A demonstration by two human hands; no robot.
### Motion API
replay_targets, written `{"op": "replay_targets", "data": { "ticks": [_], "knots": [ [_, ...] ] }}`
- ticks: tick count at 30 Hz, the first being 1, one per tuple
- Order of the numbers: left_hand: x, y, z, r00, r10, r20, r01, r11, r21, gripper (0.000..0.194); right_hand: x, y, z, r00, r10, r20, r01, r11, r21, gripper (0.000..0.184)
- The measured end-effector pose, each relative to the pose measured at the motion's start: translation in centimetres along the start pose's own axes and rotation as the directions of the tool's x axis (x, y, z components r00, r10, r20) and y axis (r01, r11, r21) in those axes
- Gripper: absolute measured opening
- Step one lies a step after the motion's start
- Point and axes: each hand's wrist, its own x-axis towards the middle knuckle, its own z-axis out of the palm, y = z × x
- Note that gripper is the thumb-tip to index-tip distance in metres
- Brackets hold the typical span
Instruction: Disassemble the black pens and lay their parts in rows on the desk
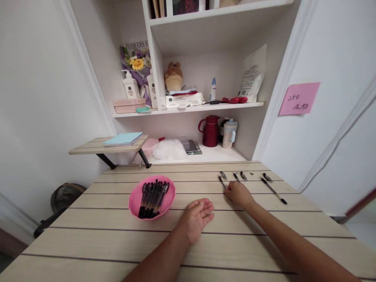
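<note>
My right hand [239,194] is closed, its fingertips pinching the near end of a thin black pen [222,181] on the tabletop. My left hand [197,219] rests palm up with its fingers loosely extended and nothing in it. To its left stands a pink scalloped bowl [133,201] holding a bundle of several black pens [152,197]. Beyond the right hand lie a clear-and-black pen cap [223,175], another dark pen piece [236,177] and a second cap [243,176]. Farther right, a slim uncapped pen [274,191] lies beside a third cap [268,178].
A small dark bit [251,173] lies on the slatted wooden table [117,243]. At the back left, a raised wooden stand [88,145] carries blue paper [123,138]. Behind the table, shelves hold a red jug [210,131], a tumbler [229,134] and a white plastic bag [169,149].
</note>
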Motion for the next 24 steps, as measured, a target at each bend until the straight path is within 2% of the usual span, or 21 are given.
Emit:
{"op": "replay_targets", "data": {
  "ticks": [17, 21, 24],
  "knots": [
    [0.1, 0.0, 0.0, 1.000, -0.003, 0.003, 0.003, 1.000, 0.005, 0.026, -0.5, -0.1, -0.4, 1.000, 0.007, -0.030, -0.007, 1.000, 0.011, 0.023],
    [0.1, 0.0, 0.0, 1.000, 0.000, 0.006, 0.000, 1.000, 0.008, 0.025, -1.5, -0.3, -0.7, 0.998, 0.016, -0.057, -0.017, 1.000, -0.001, 0.023],
    [-0.1, 0.1, 0.2, 1.000, 0.003, 0.014, -0.003, 1.000, 0.027, 0.026, -3.1, -1.0, -0.9, 0.998, -0.027, -0.058, 0.027, 1.000, -0.006, 0.020]
  ]
}}
